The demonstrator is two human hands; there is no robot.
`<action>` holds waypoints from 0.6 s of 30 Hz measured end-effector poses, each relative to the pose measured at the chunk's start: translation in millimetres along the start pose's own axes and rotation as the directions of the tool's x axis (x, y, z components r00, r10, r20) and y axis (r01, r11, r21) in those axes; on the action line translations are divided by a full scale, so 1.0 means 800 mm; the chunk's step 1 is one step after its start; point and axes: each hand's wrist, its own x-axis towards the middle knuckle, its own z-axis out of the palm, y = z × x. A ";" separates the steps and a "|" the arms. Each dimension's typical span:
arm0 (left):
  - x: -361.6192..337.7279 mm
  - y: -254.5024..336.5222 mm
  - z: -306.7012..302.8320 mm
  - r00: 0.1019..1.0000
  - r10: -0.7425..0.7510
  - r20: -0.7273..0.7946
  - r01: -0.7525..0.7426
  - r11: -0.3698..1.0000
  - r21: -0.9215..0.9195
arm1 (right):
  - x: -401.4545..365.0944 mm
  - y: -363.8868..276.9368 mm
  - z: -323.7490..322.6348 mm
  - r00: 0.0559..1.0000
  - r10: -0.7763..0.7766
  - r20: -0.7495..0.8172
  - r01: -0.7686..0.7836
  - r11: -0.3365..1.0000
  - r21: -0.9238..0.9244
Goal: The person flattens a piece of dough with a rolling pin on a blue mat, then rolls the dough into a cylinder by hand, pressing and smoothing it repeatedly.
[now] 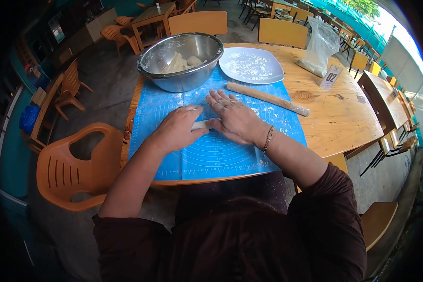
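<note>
A short pale roll of dough (201, 125) lies on the blue measuring mat (174, 164), its middle showing between my two hands. My left hand (177, 128) is curled over the roll's left end, fingers together and thumb below. Stretched out flat, my right hand (237, 118) rests at the other end, its thumb against the dough and its fingers apart; the palm hides that end. Flour dusts the fingers of both hands. Beyond my right hand a wooden rolling pin (268, 99) lies slanted, partly on the mat.
A steel bowl (183, 83) holding more dough stands at the mat's far left. Beside it is a floury white plate (276, 76). Farther right are a clear plastic bag (322, 44) and a "02" sign (331, 76). An orange chair (80, 171) stands left of the wooden table (333, 127).
</note>
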 end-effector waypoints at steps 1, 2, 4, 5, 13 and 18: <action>0.002 0.001 0.000 0.992 -0.039 0.116 0.039 0.999 -0.003 | 0.005 -0.009 0.007 0.998 0.000 0.070 -0.002 1.000 0.028; 0.001 -0.006 0.010 0.993 -0.035 0.117 0.035 0.999 -0.003 | 0.008 -0.017 0.013 0.998 0.003 0.069 -0.005 1.000 0.026; -0.009 -0.021 0.040 0.995 0.101 -0.008 -0.099 0.985 0.145 | 0.007 -0.031 0.022 0.978 0.083 0.189 -0.085 0.996 0.002; -0.019 -0.021 0.046 0.995 0.101 -0.005 -0.099 0.985 0.141 | 0.001 -0.035 0.022 0.988 0.061 0.145 -0.067 0.997 0.035; -0.091 0.021 0.047 0.996 0.085 0.019 -0.087 0.979 0.183 | -0.075 -0.072 0.015 0.995 -0.103 0.006 0.103 0.995 -0.001; -0.101 0.034 0.050 0.997 0.070 0.015 -0.071 0.972 0.226 | -0.080 -0.076 0.013 0.991 -0.122 0.046 0.122 0.992 0.022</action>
